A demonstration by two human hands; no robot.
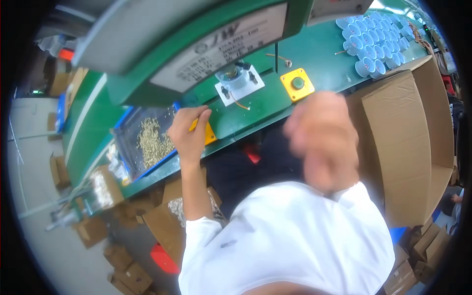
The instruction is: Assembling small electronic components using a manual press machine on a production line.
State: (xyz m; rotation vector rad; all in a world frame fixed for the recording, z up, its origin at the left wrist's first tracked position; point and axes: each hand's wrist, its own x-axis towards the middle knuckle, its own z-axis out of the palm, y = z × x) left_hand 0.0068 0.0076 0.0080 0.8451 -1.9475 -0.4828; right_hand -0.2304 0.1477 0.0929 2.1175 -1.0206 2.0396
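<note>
My left hand (187,132) is on a yellow box (211,133) at the bench's front edge, its thumb apart from the fingers with yellow showing between them. The hand covers most of that box. Blurred by motion, my right hand (325,140) is in front of a second yellow box (288,84) with a green push button (298,83). Between the two boxes, farther back, a white plate (253,89) carries a light blue cup-shaped part (238,81) under the green press head (275,27). A short orange wire (240,104) extends from the plate. The press partly hides the cup.
A blue-rimmed tray (120,153) of small brass-coloured parts (153,142) sits at the left. Several light blue cups (366,66) stand in rows at the back right. A large open cardboard box (400,142) is at my right. A loose wire with a metal end (288,63) lies on the green bench.
</note>
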